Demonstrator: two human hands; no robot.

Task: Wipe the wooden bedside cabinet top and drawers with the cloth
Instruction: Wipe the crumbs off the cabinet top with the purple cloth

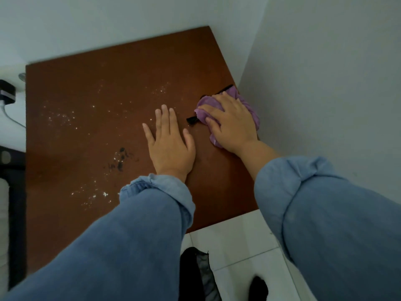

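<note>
The brown wooden cabinet top (97, 88) fills the middle of the head view, seen from above. White crumbs (60, 118) and dark smudges (120, 158) are scattered over its left half. My right hand (230, 124) presses a crumpled purple cloth (252, 112) flat onto the top near its right edge, by the wall. A black trim of the cloth (192, 120) pokes out to the left of my fingers. My left hand (169, 142) lies flat on the wood beside it, fingers spread, holding nothing. The drawers are out of sight.
White walls (325, 83) close in behind and to the right of the cabinet. A dark plug with a white cable (7, 94) sits off the left edge. White floor tiles (234, 237) and dark clothing (195, 274) show below.
</note>
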